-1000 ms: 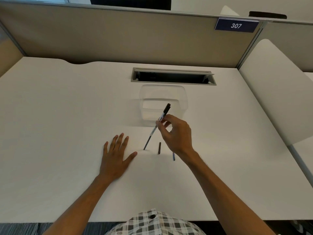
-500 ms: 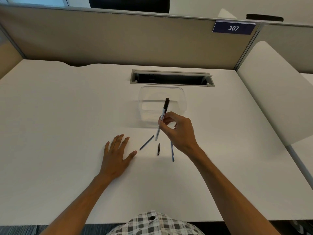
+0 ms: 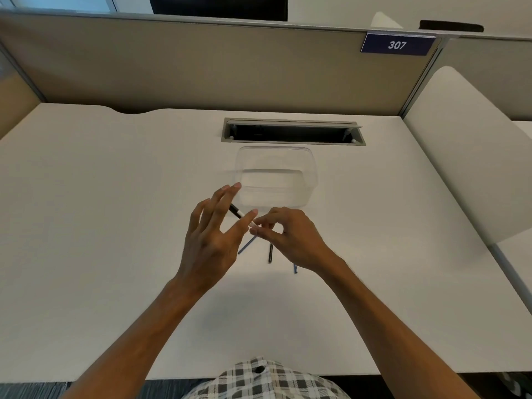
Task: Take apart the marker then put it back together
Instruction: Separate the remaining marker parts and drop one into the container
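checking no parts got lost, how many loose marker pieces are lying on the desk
3. A blue piece under the left hand, a dark piece in the middle, a blue piece half hidden by the right wrist. The hands may hide more.

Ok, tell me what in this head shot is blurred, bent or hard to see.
Head view: the wide lens bows the partition; the left hand shows slight motion blur; the clear container nearly vanishes against the white desk; light is soft, shadows faint; the marker is mostly hidden by fingers.

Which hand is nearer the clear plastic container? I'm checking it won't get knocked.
Left. The left hand has fingertips overlapping the clear plastic container at its near-left corner; the right hand sits just short of its near edge.
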